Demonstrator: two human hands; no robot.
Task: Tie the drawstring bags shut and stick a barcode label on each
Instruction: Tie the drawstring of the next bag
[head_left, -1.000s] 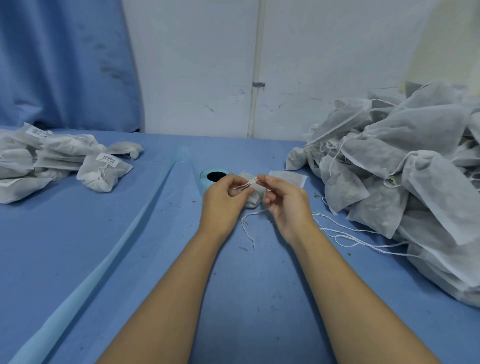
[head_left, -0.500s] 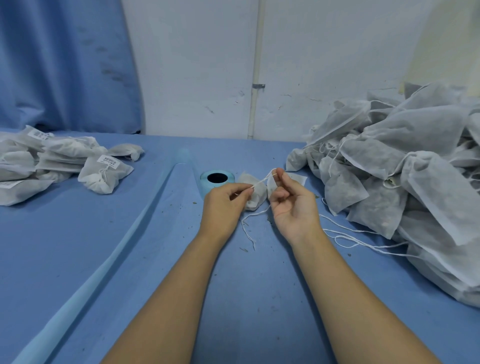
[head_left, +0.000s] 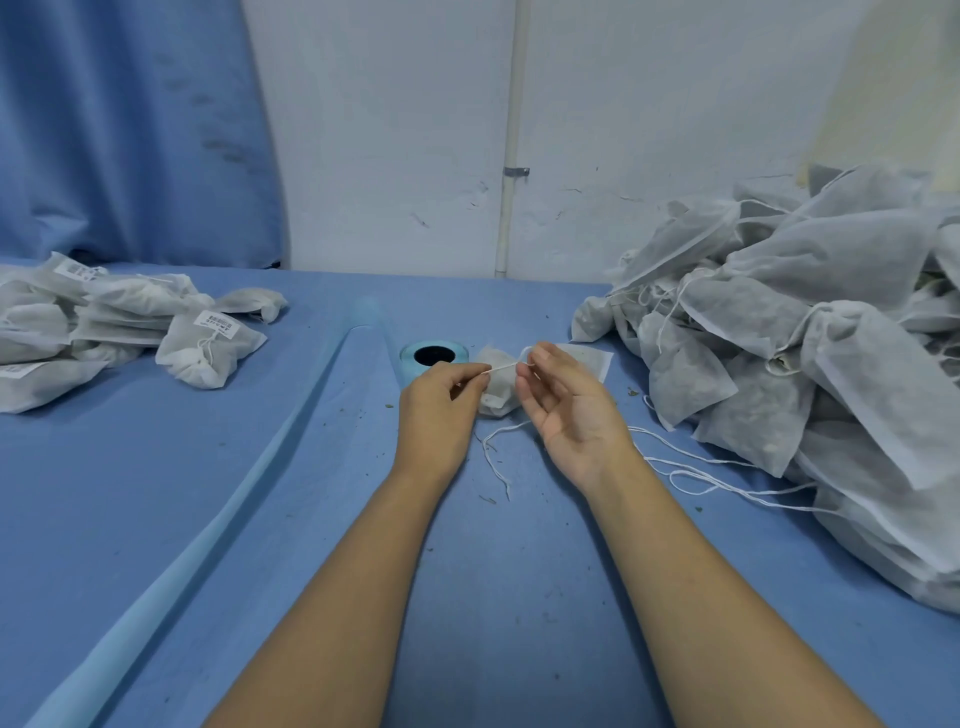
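Note:
A small white drawstring bag (head_left: 497, 387) lies on the blue table between my hands. My left hand (head_left: 440, 410) pinches one end of its white drawstring (head_left: 503, 368) between thumb and forefinger. My right hand (head_left: 569, 402) is turned palm up, and its fingertips hold the other part of the string just above the bag. Loose string ends (head_left: 496, 462) trail toward me on the cloth. A blue label roll (head_left: 434, 358) stands just behind my left hand.
A big heap of untied white bags (head_left: 810, 353) with trailing strings fills the right side. Tied bags with barcode labels (head_left: 156, 338) lie at the far left. A long fold ridge (head_left: 249, 488) runs diagonally across the blue cloth. White wall with a pipe (head_left: 511, 156) behind.
My right hand has turned palm up and lifted the string above the bag. The left hand keeps its pinch, and the string now runs taut between the two hands.

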